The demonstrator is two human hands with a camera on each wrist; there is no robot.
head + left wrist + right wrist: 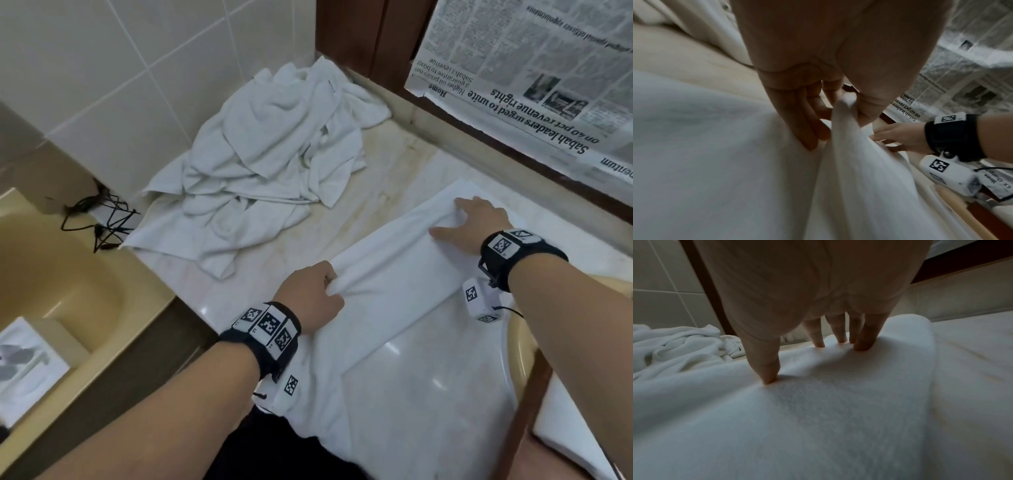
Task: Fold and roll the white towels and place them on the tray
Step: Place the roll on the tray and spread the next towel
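Marble counter (394, 178), tiled wall (102, 68), left hand (310, 298) pinching towel (394, 274), right hand (479, 222) flat.

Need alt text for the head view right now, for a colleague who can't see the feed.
Two bare hands fold a white towel on a marble counter: the left hand pinches a raised fold, and the right hand presses flat on the far end. A heap of crumpled white towels lies behind, newspaper hangs at right.
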